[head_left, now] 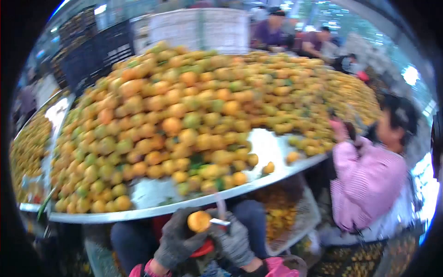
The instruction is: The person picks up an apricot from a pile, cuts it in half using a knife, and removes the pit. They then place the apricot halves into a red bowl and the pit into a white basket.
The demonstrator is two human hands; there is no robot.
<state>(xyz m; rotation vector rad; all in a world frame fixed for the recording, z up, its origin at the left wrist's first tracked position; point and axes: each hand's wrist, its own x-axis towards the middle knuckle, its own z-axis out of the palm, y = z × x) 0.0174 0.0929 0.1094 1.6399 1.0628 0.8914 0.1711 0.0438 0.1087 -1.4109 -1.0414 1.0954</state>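
My left hand (pixel 181 237), in a dark grey knit glove, is closed round a persimmon (pixel 199 221) whose surface looks smooth and pale orange. Against the fruit's right side lies the bright, flat metal end of a peeler (pixel 220 222). My right hand (pixel 232 239), also gloved in grey, grips this tool, and its handle is mostly hidden by the fingers. Both hands are close together over my lap, just below the table's rim. Below them a red container (pixel 203 249) shows partly between the gloves.
A large heap of persimmons (pixel 184 106) covers the metal-rimmed table (pixel 157 190) before me. Orange peelings fill a white basket (pixel 310 210) at my right knee. A person in a pink striped top (pixel 369 180) sits to the right. Dark crates (pixel 99 57) stand behind the heap.
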